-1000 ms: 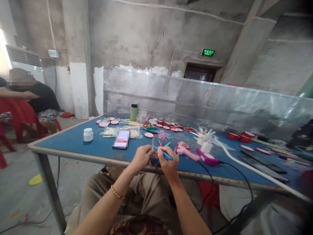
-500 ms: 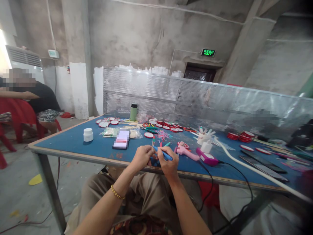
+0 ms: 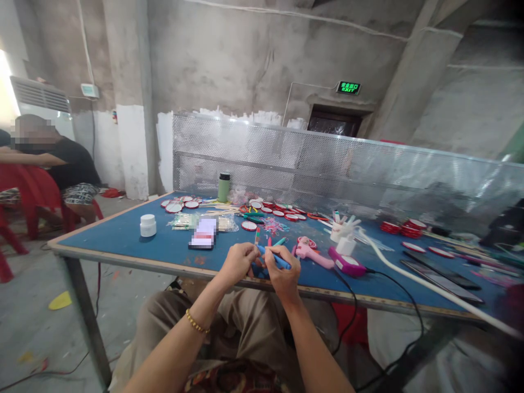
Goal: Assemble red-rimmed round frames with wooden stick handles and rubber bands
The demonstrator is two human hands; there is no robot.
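Observation:
My left hand (image 3: 238,262) and my right hand (image 3: 282,271) meet at the near edge of the blue table (image 3: 123,240). The right hand's fingers are closed round a blue stick (image 3: 275,257) that points left toward the left hand. The left hand's fingers are pinched together at the stick's tip; what they pinch is too small to make out. A gold bracelet (image 3: 195,323) sits on my left wrist. A pink glue gun (image 3: 313,254) lies just right of my right hand.
Red-rimmed round discs (image 3: 180,205), a white jar (image 3: 148,225), a green flask (image 3: 223,187), white cups (image 3: 342,231), a magenta device (image 3: 347,263) with a black cable and a perforated metal screen (image 3: 327,164) stand on the table. A person (image 3: 61,158) sits far left.

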